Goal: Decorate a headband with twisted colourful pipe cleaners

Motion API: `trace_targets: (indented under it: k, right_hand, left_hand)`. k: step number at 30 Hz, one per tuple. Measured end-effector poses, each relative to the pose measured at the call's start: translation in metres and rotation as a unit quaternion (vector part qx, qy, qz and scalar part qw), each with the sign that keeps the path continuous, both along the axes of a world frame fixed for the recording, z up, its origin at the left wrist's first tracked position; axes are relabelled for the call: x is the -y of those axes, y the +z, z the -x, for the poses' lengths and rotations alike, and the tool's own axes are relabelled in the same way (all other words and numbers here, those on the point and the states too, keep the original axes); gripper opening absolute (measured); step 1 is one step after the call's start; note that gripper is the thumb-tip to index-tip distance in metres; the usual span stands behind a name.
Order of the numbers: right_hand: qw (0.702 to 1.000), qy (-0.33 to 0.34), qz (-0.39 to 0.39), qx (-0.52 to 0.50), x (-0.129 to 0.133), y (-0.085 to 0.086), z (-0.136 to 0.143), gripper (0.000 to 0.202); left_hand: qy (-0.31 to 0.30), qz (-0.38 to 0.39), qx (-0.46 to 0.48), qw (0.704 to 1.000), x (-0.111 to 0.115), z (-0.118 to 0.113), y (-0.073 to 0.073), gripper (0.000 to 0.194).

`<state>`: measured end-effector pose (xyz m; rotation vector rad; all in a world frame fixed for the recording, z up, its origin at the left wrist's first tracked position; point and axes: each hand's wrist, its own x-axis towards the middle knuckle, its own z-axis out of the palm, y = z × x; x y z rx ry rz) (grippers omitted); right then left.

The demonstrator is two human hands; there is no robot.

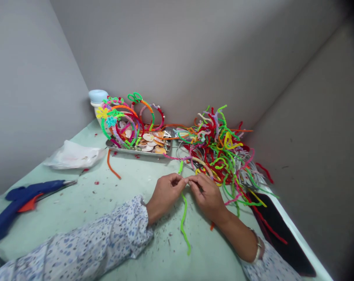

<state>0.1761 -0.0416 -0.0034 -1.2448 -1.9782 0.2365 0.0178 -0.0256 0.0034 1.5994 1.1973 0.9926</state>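
A bright green pipe cleaner point(184, 222) runs between my two hands, one end poking up above them and the longer, wavy end hanging toward me over the table. My left hand point(168, 193) pinches it between thumb and fingertips. Close against it, my right hand point(206, 195) is closed too, its fingertips meeting the left ones at the green pipe cleaner. The exact spot where the fingertips press is hidden by the fingers. Just beyond my right hand lies a tangled heap of many-coloured pipe cleaners point(228, 156).
Behind stands a metal tray point(138, 151) with shell-like pieces and colourful pipe-cleaner headbands point(127, 117). A lidded bottle point(98, 97) is in the corner. At left are a blue glue gun point(27, 199) and a white plastic bag point(74, 154). A black flat object point(291, 238) lies at right.
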Motion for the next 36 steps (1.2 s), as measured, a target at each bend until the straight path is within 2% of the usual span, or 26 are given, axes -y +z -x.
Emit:
trace_targets:
  k: [7, 17, 27, 36]
  right_hand:
    - [1.0, -0.003, -0.001, -0.028, -0.001, -0.0018, -0.0005, 0.015]
    - [0.998, -0.001, 0.022, -0.06, -0.0001, -0.0006, -0.0009, 0.013]
    - [0.994, -0.008, 0.033, -0.101, 0.0005, -0.0007, -0.0007, 0.012]
    - [0.99, -0.002, 0.045, -0.136, 0.0012, -0.0026, -0.0003, 0.012]
  left_hand:
    - [-0.028, 0.021, 0.056, 0.998, -0.0028, -0.0004, -0.0061, 0.021]
    - [-0.045, 0.0, 0.08, 0.996, -0.0026, -0.0012, -0.0024, 0.012]
    - [-0.042, 0.033, 0.101, 0.994, -0.0063, -0.0007, -0.0095, 0.017]
    - [-0.049, 0.042, 0.117, 0.991, -0.0062, 0.0003, -0.0037, 0.014]
